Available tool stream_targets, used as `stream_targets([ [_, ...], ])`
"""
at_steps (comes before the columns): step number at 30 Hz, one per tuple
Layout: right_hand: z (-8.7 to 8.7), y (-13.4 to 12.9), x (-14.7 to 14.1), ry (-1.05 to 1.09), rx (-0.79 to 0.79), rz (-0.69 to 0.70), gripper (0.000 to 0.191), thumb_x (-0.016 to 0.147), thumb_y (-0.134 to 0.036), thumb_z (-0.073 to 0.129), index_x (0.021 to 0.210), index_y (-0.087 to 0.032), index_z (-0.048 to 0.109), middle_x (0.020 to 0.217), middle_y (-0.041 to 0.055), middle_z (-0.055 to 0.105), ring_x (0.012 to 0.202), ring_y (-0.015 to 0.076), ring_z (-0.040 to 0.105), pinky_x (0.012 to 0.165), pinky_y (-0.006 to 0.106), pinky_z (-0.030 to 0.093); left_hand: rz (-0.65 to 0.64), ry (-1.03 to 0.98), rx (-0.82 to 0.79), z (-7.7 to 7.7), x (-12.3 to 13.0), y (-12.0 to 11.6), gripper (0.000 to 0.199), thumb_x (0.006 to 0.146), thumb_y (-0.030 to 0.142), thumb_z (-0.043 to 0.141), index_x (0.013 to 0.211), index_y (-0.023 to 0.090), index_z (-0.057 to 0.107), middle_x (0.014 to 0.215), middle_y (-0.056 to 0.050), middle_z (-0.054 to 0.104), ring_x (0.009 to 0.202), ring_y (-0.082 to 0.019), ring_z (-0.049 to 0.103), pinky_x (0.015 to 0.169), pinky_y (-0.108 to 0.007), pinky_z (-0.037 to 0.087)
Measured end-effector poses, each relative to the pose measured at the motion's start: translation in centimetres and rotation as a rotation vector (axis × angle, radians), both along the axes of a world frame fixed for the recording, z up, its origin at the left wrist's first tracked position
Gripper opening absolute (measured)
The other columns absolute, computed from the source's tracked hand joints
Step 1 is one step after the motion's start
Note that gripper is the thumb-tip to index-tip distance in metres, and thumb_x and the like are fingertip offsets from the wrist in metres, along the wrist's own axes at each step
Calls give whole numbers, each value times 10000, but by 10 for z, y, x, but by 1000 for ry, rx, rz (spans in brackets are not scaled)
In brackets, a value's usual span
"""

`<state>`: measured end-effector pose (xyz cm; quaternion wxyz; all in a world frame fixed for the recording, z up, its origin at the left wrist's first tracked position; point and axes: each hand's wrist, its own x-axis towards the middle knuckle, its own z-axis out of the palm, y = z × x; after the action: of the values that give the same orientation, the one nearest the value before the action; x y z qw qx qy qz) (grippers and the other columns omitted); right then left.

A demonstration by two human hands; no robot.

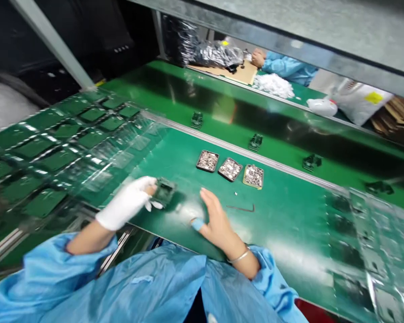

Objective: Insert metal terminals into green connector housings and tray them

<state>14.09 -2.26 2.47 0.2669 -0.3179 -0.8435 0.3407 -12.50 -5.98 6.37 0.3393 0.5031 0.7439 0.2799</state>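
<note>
My left hand [131, 199], in a white glove with bare fingertips, grips a dark green part [164, 192], blurred, just above the green mat [185, 154]. My right hand [217, 220] is bare, with a blue wrap on the thumb. Its thumb and fingers are spread apart, and nothing is between them. To its right lie a thin hex key [241, 208] and a tiny bright piece [235, 194]. Beyond my hands sit three small trays of metal bits: a left tray [208, 160], a middle tray [230, 169] and a right tray [253, 176].
Clear plastic trays with green parts [65, 131] stand at left; another clear tray [384, 251] is at right. Several dark green parts [255, 142] lie along the green belt [218, 116]. Across it is a co-worker's sleeve [287, 67] by a white pile [272, 85]. A shelf [289, 31] overhangs.
</note>
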Motion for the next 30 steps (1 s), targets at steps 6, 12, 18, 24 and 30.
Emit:
stream_targets([
  [6, 2, 3, 1, -55, 14, -6, 636, 828, -256, 612, 1424, -210, 397, 1374, 123, 497, 1290, 232, 478, 1086, 392, 429, -234, -322, -52, -43, 68, 22, 437, 796, 580, 489, 1021, 210, 552, 785, -32, 669, 571, -188, 637, 508, -304, 493],
  [12, 5, 22, 27, -210, 30, 119, 673, 829, -288, 628, 1444, -165, 382, 1463, 164, 419, 1351, 279, 414, 1122, 472, 364, -358, 471, 169, -13, 54, 112, 327, 899, 394, 387, 872, 195, 644, 865, -64, 690, 847, -209, 639, 765, -311, 485],
  [18, 5, 23, 36, -44, 53, -27, 588, 876, -273, 585, 1428, -200, 395, 1420, 125, 482, 1337, 217, 437, 1118, 410, 375, -555, 867, 56, -13, 82, 169, 296, 868, 262, 433, 924, 182, 712, 1020, -121, 674, 1000, -266, 625, 812, -337, 464],
  [24, 0, 43, 61, -215, 50, -354, 285, 912, -150, 447, 1135, -151, 625, 1114, 112, 646, 1074, 223, 581, 964, 371, 460, -622, 937, -20, -21, 91, 179, 272, 835, 209, 462, 928, 140, 709, 1005, -170, 681, 961, -316, 639, 746, -363, 460],
  [30, -12, 64, 66, -539, -9, -426, 290, 892, -89, 438, 1066, -181, 651, 1039, 92, 639, 986, 240, 564, 888, 368, 415, -489, 986, 98, -10, 96, 162, 373, 923, 304, 344, 991, 147, 675, 1019, -160, 659, 961, -301, 625, 723, -351, 440],
])
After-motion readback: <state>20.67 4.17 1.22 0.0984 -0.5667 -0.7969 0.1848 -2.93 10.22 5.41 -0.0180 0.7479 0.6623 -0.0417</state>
